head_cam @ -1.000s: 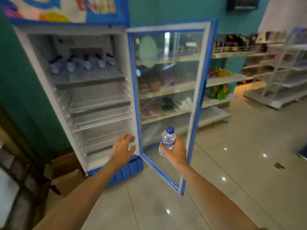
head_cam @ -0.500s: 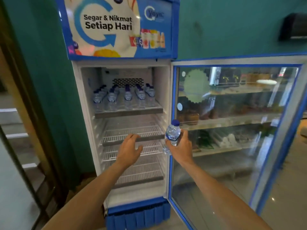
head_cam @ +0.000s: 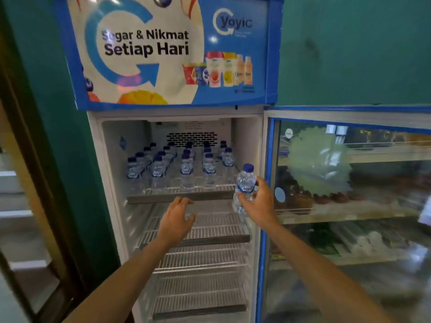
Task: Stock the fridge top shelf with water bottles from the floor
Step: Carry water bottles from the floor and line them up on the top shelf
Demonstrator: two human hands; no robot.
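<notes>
- Forearms reach forward from the lower edge of the view toward the open fridge (head_cam: 112,183).
- Left hand (head_cam: 176,221): empty, fingers loosely spread and lightly curled, hovering in front of the second shelf (head_cam: 198,238), below and to the left of the grip.
- Right hand (head_cam: 258,202): fingers and thumb wrapped round the lower body of the bottle (head_cam: 245,185), which stands about upright with its blue cap on top.
- Bottle position: in the air at the right edge of the opening, beside the door (head_cam: 349,206) hinge side, level with the front lip of the top shelf (head_cam: 179,198) but not yet over it.
- Beyond and to the left of the grip: stocked bottles (head_cam: 186,170) stand in rows running back to the vent; the rightmost row ends short of the lip, leaving a bare front-right patch nearest the held bottle.
- Step in hand (judged): carrying a bottle to the shelf, placement not yet done.
- Next move (judged): shift the bottle left and inward over the lip, set it upright on that patch without knocking its neighbours, then let go.
</notes>
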